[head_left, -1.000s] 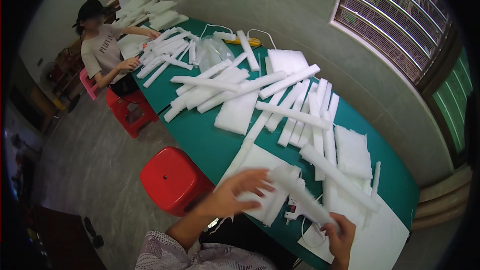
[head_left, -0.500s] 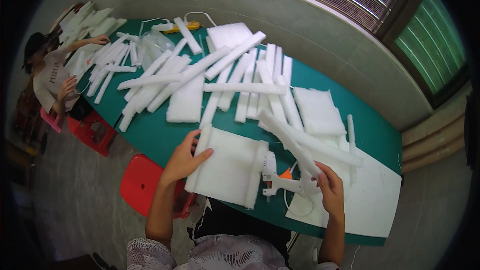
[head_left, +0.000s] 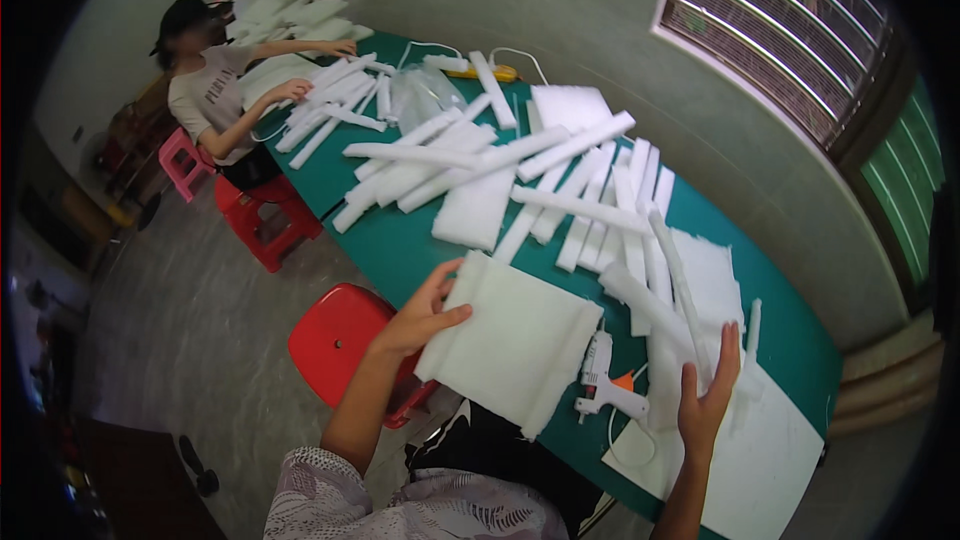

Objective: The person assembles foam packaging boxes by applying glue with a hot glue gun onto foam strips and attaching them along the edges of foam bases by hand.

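Note:
A white foam sheet with a foam strip along its left side and another along its right lies at the table's front edge. My left hand grips its left side, thumb on top and fingers over the edge. My right hand is raised at the right, thumb and fingers spread. A long white foam strip slants away from the gap between them; whether it touches the hand I cannot tell. Between sheet and right hand lies a white glue gun with an orange trigger and a pale cord.
Loose foam strips pile across the green table. A flat white board covers its right end. A red stool stands at the front left. Another person handles strips at the far left end.
The view has swung left. My right hand has spread its fingers from its grip on the foam strip, which now points more directly away from me. My left hand keeps its hold on the sheet.

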`<action>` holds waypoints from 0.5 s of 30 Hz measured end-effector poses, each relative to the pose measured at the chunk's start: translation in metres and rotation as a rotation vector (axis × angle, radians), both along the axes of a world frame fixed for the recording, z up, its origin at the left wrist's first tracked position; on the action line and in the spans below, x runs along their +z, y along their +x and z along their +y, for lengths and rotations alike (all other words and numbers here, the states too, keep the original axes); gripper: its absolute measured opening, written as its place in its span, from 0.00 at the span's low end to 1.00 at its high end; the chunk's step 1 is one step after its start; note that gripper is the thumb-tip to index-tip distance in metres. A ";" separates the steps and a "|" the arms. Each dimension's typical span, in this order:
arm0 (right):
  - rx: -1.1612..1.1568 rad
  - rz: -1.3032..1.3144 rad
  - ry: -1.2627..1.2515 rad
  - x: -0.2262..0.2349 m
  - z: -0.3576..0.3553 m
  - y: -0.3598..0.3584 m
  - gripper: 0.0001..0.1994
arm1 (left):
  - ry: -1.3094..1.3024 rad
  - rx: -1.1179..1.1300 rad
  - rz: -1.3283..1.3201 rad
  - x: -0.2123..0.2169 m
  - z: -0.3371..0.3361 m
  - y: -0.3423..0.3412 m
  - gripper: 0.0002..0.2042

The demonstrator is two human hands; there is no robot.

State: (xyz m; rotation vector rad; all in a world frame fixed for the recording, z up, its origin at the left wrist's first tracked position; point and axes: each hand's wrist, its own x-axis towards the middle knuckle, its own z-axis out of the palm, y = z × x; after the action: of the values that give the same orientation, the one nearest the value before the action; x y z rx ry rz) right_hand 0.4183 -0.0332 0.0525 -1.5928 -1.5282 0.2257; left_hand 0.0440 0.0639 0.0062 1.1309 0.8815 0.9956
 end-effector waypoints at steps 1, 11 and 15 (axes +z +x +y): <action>-0.126 -0.270 0.041 0.000 -0.003 0.001 0.28 | -0.016 -0.041 0.045 -0.001 0.003 -0.001 0.36; -0.608 0.055 0.030 -0.034 -0.083 0.037 0.13 | 0.359 0.416 0.339 -0.009 0.077 -0.074 0.11; -0.850 -0.001 -0.034 -0.037 -0.112 0.042 0.13 | 0.490 0.701 0.513 -0.015 0.118 -0.134 0.07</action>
State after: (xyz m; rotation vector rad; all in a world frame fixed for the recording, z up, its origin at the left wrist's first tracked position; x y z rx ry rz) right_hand 0.4603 -0.1452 0.0158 -2.1116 -0.7362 -0.2257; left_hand -0.0899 0.1823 -0.0092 1.5722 1.5667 1.5844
